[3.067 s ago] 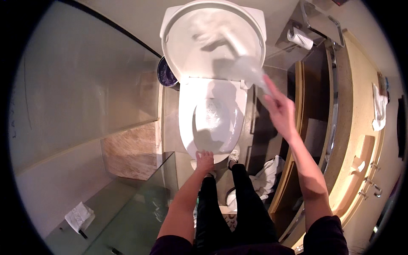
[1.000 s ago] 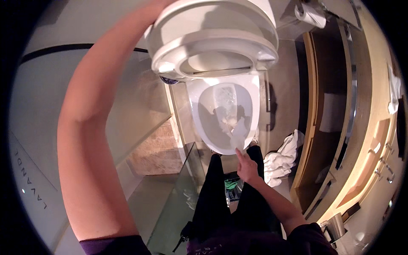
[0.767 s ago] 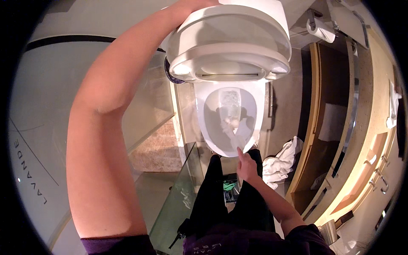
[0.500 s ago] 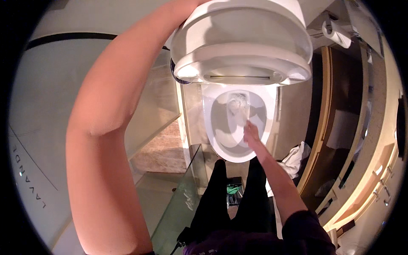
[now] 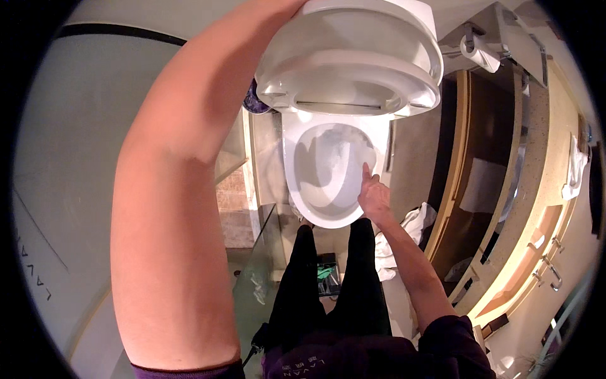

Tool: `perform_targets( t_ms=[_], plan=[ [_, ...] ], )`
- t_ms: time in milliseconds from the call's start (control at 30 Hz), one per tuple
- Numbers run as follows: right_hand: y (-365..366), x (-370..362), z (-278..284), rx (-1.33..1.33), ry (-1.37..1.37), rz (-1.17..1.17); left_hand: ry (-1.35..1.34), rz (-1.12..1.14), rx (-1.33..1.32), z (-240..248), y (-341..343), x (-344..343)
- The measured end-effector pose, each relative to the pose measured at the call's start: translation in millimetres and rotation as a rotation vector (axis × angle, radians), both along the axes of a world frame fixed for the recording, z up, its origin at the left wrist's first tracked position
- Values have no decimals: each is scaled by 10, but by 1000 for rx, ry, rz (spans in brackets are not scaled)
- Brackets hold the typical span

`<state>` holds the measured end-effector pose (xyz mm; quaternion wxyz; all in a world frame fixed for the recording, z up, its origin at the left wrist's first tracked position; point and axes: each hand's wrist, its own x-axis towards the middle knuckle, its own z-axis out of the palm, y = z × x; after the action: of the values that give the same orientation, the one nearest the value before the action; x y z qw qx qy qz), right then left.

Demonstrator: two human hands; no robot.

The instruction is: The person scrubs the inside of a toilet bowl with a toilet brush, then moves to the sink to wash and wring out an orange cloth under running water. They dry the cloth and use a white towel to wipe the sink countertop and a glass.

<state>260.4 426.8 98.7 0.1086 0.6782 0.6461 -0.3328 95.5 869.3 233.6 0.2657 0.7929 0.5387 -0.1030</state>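
Note:
My right hand [image 5: 375, 197] is at the right side of the open toilet bowl [image 5: 331, 218]. Its index finger points forward and the other fingers are curled. A pale, blurred thing [image 5: 367, 153] shows at the fingertip against the bowl's inner wall; its kind cannot be made out. Water [image 5: 341, 142] stands in the back of the bowl. The toilet seat and lid [image 5: 353, 63] are raised. My left arm [image 5: 180, 189] stretches up past the lid's left side, and its hand lies beyond the upper edge, out of sight.
A toilet paper roll [image 5: 480, 54] hangs at the upper right. A glass panel [image 5: 255, 284] stands left of my legs. White cloth [image 5: 410, 230] lies to the right of the toilet. A dark box with something green [image 5: 325, 273] sits on the floor between my legs.
My right hand has moved from over the middle of the bowl to its right side, with the pale thing now at the inner wall. The water looks less churned. The view has shifted slightly.

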Motion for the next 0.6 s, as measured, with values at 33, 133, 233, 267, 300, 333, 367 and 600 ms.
perform_targets(
  t_ms=[33, 133, 233, 267, 300, 333, 367, 600],
  plan=[
    [-129, 22, -32, -61, -78, 59, -46, 14, 34, -41, -11, 50],
    [-851, -190, -304, -346, -23, 51, 25, -19, 35, -228, 224, -121],
    [-1293, -542, -190, -424, 151, 217, 18, -104, 129, -385, 389, -337],
    [-1129, -557, -156, -529, 180, 208, 5, -110, 122, -375, 319, -244],
    [-1055, -550, -325, -538, 174, 201, -55, -93, 78, -342, 269, -165],
    [-977, -534, -526, -436, 145, 115, -117, -78, 43, -275, 225, -83],
    [-883, -607, -744, -328, 136, 42, -104, -76, 49, -270, 229, -118],
    [-623, -463, -1465, -218, 50, -311, -185, -138, 38, -356, 268, -250]
  ],
)
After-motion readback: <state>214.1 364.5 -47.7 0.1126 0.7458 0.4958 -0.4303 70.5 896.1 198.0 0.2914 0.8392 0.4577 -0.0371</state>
